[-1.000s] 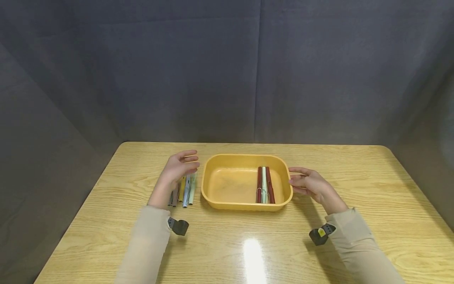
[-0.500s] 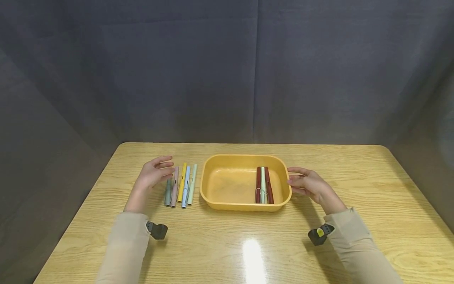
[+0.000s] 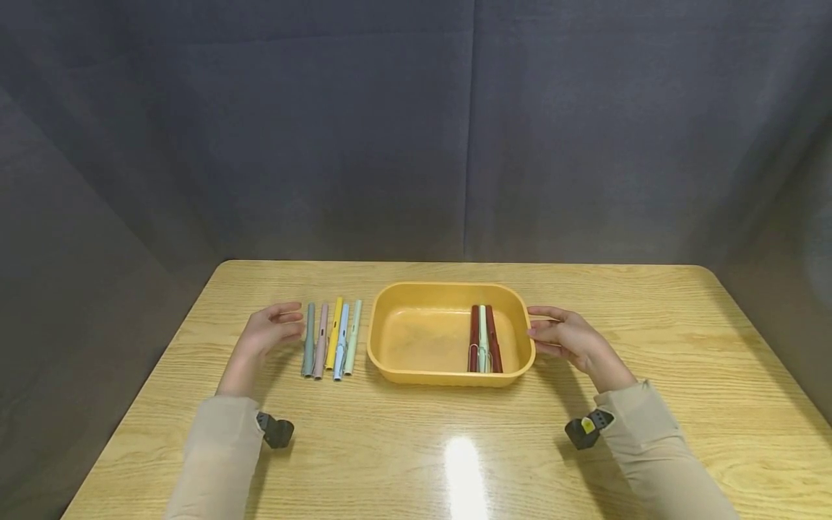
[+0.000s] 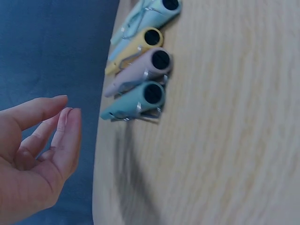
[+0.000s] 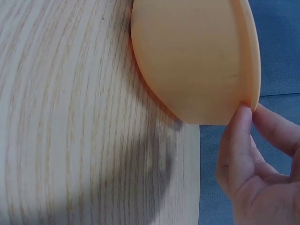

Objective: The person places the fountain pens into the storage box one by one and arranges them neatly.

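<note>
I see the left hand (image 3: 269, 328) relaxed, fingers loosely curved, just beside 5 pens (image 3: 334, 336) on the table (image 3: 383, 448) — the right hand (image 3: 570, 339) pinches the rim of the yellow tray (image 3: 416, 378). Inside, near that end, lie 3 pens (image 3: 483, 338) — 1 pale green between 2 dark red.

The wood-grained surface (image 3: 377, 448) has rounded far corners and bears a bright reflection (image 3: 466, 477) toward its near side. On it lie, left to right, a grey-green pen (image 3: 308, 339), a mauve pen (image 3: 321, 343), a yellow pen (image 3: 334, 336), a light-blue pen (image 3: 341, 343) and a pale-green pen (image 3: 354, 336); just beside them stands an orange-yellow tray (image 3: 422, 377).
</note>
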A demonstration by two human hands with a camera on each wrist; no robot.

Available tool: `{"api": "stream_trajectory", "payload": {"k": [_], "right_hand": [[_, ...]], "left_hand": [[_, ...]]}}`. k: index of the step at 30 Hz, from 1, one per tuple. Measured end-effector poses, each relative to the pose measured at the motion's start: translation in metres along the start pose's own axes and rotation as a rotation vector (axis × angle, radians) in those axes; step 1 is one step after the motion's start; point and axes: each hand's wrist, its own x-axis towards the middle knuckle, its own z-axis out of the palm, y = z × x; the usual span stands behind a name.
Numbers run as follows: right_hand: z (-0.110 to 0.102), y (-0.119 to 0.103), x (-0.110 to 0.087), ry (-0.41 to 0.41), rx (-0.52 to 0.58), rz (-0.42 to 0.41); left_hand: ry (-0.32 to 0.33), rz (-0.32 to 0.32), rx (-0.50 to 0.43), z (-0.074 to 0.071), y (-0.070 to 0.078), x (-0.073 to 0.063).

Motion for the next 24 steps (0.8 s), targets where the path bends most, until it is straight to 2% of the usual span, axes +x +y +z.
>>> {"api": "stream_trajectory", "payload": {"k": [4, 11, 24], "right_hand": [[0.000, 0.000, 0.000, -0.002, 0.000, -0.003], [-0.001, 0.001, 0.000, -0.001, 0.012, -0.004], [-0.001, 0.002, 0.001, 0.002, -0.007, -0.002]], "left_hand": [[-0.012, -0.008, 0.019, -0.001, -0.006, 0.001], [0.005, -0.052, 0.025, 0.001, -0.016, 0.005], [-0.044, -0.062, 0.077, 0.002, -0.021, 0.002]]}}
